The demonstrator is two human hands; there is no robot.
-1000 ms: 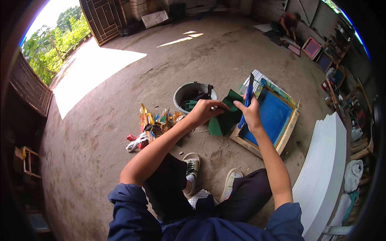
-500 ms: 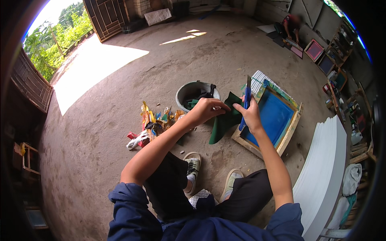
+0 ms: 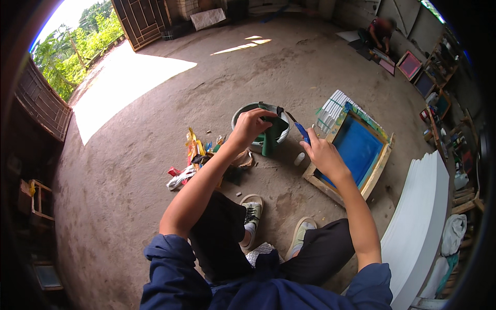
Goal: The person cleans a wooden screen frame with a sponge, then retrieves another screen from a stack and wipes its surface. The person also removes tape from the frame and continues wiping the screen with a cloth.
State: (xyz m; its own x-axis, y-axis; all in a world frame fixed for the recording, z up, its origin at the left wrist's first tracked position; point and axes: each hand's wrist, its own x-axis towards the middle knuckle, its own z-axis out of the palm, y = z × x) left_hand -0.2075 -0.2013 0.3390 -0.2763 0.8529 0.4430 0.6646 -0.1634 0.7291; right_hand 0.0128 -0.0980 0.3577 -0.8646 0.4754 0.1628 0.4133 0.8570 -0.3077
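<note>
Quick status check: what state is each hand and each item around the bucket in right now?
Left hand: shut on green cloth, draped over bucket rim.
Right hand: shut on blue-handled tool.
Bucket: upright, open.
Screen frame: flat on floor.
White sheets: stacked.

A heap of bright scraps [image 3: 199, 155] is lying at nine o'clock of the shoes [image 3: 251, 211], a stack of white sheets [image 3: 421, 217] is resting at three o'clock, and another person [image 3: 378, 32] is crouching far off at one o'clock.
</note>
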